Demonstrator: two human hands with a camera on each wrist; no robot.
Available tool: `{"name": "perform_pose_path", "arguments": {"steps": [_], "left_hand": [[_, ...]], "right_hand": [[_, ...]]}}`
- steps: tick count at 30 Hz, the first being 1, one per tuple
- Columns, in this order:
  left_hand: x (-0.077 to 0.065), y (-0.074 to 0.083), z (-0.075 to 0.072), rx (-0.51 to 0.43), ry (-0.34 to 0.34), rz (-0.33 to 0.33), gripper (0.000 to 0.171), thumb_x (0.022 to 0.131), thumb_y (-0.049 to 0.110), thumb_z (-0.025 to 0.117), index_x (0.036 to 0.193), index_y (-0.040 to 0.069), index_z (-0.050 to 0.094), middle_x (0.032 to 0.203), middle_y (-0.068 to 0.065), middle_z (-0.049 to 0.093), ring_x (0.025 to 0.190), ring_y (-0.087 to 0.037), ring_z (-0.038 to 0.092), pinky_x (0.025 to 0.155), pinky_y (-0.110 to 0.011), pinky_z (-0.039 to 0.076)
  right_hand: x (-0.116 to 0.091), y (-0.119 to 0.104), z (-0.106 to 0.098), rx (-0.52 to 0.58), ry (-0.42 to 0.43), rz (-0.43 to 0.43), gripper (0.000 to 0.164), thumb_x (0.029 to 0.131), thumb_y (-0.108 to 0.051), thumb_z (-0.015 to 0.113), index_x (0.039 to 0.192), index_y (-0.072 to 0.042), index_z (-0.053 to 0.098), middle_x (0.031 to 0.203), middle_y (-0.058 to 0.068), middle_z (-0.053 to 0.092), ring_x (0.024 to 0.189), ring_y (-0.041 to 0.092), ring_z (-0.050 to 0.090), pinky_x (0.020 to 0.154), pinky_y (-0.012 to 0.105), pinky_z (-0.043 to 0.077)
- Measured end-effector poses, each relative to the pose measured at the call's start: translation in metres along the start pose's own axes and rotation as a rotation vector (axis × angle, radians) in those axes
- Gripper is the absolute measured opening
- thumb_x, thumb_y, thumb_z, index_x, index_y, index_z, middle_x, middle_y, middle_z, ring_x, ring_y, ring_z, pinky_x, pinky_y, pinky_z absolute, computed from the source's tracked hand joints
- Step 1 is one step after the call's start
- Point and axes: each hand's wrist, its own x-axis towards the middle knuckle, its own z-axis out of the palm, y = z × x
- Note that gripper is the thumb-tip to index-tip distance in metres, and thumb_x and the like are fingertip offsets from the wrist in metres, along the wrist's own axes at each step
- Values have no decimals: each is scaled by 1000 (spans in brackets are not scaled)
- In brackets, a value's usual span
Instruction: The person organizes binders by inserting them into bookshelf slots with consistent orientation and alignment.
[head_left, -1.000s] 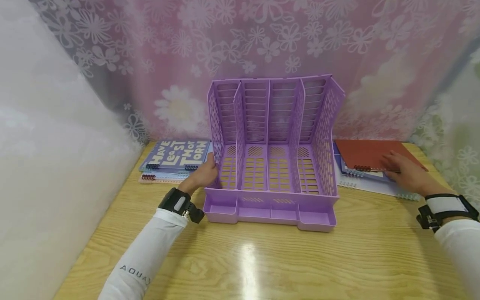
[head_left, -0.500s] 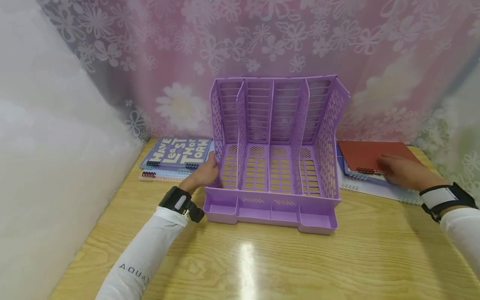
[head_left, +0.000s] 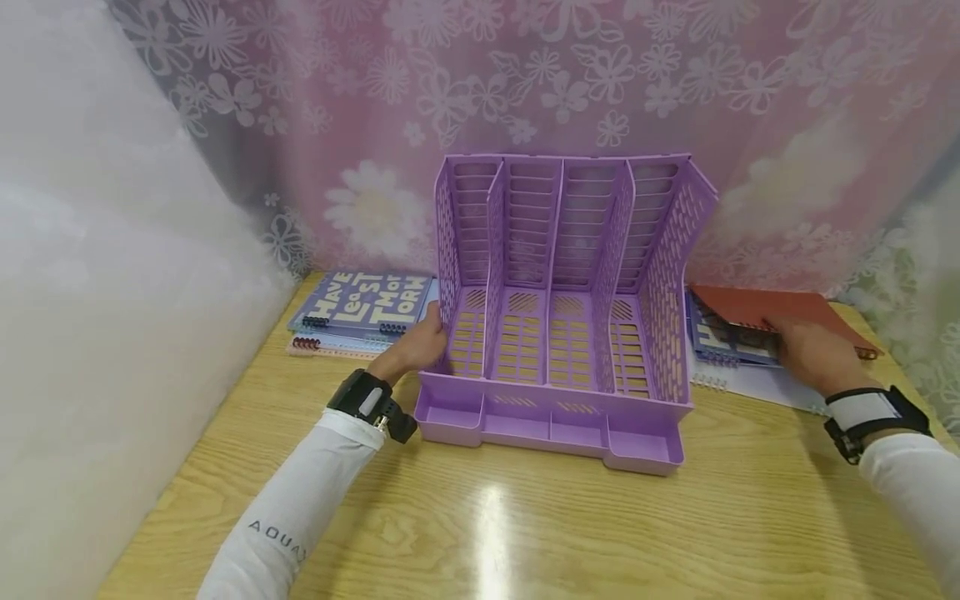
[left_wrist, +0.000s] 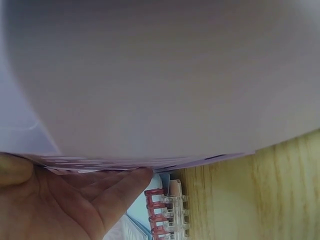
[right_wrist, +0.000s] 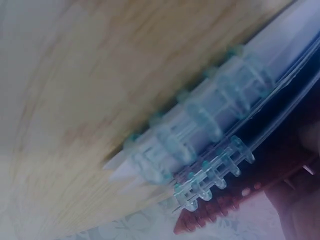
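Red notebook point(head_left: 780, 307) lies on the stack at the desk's point(head_left: 525, 533) far right corner; our right hand point(head_left: 813, 354) grips and tilts its near edge, while our left hand point(head_left: 420, 348) rests flat and relaxed against the purple rack's point(head_left: 562, 292) left wall.

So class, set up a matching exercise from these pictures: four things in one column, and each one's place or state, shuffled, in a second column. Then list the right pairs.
Things
1. purple file rack
2. red notebook
3. left hand
4. lettered notebook

Places or states
A. lies flat on the table, left of the rack
B. rests against the rack's left wall
C. stands upright at the middle of the table, compartments empty
D. front edge raised off its stack by the right hand

Pairs: 1-C, 2-D, 3-B, 4-A
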Motion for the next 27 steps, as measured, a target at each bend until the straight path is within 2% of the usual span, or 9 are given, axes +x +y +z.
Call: {"name": "perform_pose_path", "arguments": {"steps": [4, 8, 10, 16, 20, 21, 23, 25, 27], "left_hand": [[0, 0, 1, -22, -3, 10, 40, 100, 6, 26, 137, -3, 15, 131, -38, 41, 124, -45, 41, 103, -52, 34], [0, 0, 2, -34, -12, 7, 42, 100, 6, 26, 138, -5, 14, 133, -37, 39, 125, -43, 41, 104, -50, 34], [-1, 0, 2, -24, -9, 8, 42, 100, 7, 26, 138, -5, 14, 132, -38, 40, 121, -43, 44, 101, -51, 36], [-2, 1, -1, 7, 16, 20, 42, 99, 8, 27, 137, -4, 16, 128, -39, 43, 118, -46, 46, 96, -53, 39], [-1, 1, -1, 1, 12, 32, 41, 99, 7, 26, 137, -5, 16, 130, -40, 42, 121, -47, 42, 100, -53, 36], [0, 1, -1, -2, 10, 32, 42, 99, 8, 26, 137, -5, 16, 130, -40, 41, 122, -47, 42, 101, -53, 35], [0, 1, 0, -8, 8, 33, 42, 99, 7, 26, 137, -5, 16, 131, -39, 41, 124, -47, 40, 103, -53, 33], [1, 1, 0, -8, 8, 30, 42, 99, 7, 26, 138, -5, 16, 131, -39, 42, 125, -46, 40, 104, -53, 32], [1, 1, 0, -10, 4, 30, 42, 99, 8, 26, 138, -5, 16, 131, -38, 42, 124, -46, 40, 103, -53, 33]], "right_hand": [[-7, -4, -5, 14, 144, 22, 39, 88, 6, 52, 125, 2, 43, 100, 36, 56, 73, 50, 58, 52, 60, 44], [-19, -15, -15, 31, 273, 29, 57, 81, 10, 56, 135, 2, 39, 108, 38, 54, 78, 54, 55, 60, 64, 42], [-25, -22, -23, 56, 301, 58, 63, 81, 10, 52, 141, 2, 33, 111, 40, 51, 82, 57, 53, 62, 65, 40], [-45, -51, -46, 208, 454, 135, 59, 88, 10, 38, 145, 2, 33, 115, 42, 49, 87, 59, 50, 64, 64, 37], [-62, -76, -58, 285, 603, 204, 46, 85, 11, 38, 130, 10, 48, 105, 43, 53, 84, 60, 51, 65, 65, 38], [-67, -83, -61, 301, 631, 224, 42, 86, 10, 37, 125, 13, 50, 102, 42, 54, 82, 59, 52, 65, 58, 43], [-76, -97, -68, 320, 686, 249, 33, 92, 3, 38, 120, 14, 52, 98, 39, 56, 72, 36, 62, 60, 38, 47], [-84, -112, -75, 350, 772, 226, 33, 97, -4, 41, 123, 10, 54, 101, 36, 59, 78, 9, 63, 63, 20, 43], [-90, -128, -83, 395, 862, 163, 33, 101, -9, 42, 129, 4, 54, 108, 30, 60, 88, -9, 55, 72, 8, 36]]}}
